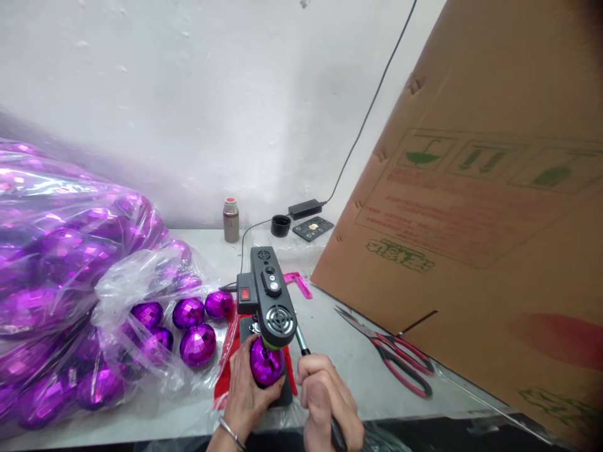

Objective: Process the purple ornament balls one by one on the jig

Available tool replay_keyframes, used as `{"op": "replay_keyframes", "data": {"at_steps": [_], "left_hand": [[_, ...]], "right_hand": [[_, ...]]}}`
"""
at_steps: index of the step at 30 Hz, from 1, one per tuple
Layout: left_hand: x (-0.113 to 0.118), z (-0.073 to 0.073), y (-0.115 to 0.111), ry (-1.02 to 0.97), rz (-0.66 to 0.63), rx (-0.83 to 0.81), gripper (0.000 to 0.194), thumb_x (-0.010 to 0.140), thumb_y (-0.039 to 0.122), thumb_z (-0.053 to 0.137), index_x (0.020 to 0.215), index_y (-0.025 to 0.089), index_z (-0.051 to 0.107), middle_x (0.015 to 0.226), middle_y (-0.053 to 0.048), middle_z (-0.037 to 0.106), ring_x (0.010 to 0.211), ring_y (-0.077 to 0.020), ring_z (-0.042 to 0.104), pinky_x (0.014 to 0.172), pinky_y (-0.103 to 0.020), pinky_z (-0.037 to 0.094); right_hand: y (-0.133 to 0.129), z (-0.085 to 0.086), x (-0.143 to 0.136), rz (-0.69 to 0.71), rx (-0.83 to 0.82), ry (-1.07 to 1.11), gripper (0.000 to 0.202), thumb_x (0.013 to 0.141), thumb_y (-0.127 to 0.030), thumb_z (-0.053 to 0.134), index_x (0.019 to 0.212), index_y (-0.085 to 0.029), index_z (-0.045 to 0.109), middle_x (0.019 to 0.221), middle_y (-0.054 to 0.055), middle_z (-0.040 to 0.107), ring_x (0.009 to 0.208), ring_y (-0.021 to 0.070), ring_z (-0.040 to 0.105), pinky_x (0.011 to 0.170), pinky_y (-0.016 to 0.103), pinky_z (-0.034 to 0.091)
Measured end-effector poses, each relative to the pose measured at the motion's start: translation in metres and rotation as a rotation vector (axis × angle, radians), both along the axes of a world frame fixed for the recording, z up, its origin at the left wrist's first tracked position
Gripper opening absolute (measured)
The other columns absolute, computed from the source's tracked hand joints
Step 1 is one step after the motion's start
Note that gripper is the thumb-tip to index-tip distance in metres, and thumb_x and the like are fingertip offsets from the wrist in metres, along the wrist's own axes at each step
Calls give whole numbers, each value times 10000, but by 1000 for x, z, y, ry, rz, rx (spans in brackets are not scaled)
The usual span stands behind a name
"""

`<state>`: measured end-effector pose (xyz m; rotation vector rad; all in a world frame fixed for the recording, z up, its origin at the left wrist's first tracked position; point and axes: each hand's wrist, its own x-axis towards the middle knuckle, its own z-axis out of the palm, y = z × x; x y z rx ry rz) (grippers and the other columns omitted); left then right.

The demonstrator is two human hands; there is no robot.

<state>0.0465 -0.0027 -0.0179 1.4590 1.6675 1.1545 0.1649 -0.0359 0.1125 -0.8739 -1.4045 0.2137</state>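
Note:
A shiny purple faceted ball (267, 363) sits beneath the head of a black bench press machine (273, 295). My left hand (248, 389) is wrapped round the ball from the left, thumb along its lower side. My right hand (327, 398) is closed on the black grip of the machine's lever (302, 339), just right of the ball. Under the machine lies red material (225, 376). The contact between the ball's top and the press head is partly hidden.
Left are loose purple balls (198, 344) and a big clear bag (61, 251) full of them. Scissors (400, 361) lie right, before a large cardboard box (471, 207). Behind stand a flask (230, 221), a black cup (281, 225), a power adapter (305, 208) and a phone-like slab (313, 229).

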Motion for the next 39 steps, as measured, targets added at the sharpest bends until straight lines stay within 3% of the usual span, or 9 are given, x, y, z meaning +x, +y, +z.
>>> {"op": "replay_keyframes", "data": {"at_steps": [8,18,32,39], "left_hand": [[1,5,2,8,1,25,821,617,510,838,1327,158,625,1310,-232,757,1270,-477,697,1142,-633,521],[3,-2,2,30,21,78,812,635,531,813,1333,158,633,1282,-206,768,1239,-457,715,1097,-631,559],[2,4,4,14,-15,13,844,642,532,798,1362,135,606,1332,-231,749,1301,-471,682,1144,-645,510],[2,-3,5,26,-4,60,821,643,528,809,1345,153,608,1295,-214,769,1256,-462,712,1122,-641,531]], "right_hand": [[2,-6,-1,-15,18,2,350,1117,-155,393,789,-228,491,723,-9,543,604,122,549,553,274,411],[7,-9,2,-2,92,-30,356,1125,-153,395,791,-226,493,710,-24,486,612,107,531,539,244,423],[12,-12,2,-40,102,-35,368,1119,-168,389,773,-229,500,701,-28,554,569,106,537,523,251,401],[12,-23,3,-22,81,-8,344,1110,-164,405,797,-232,529,720,-22,576,598,116,560,559,257,421]]}}
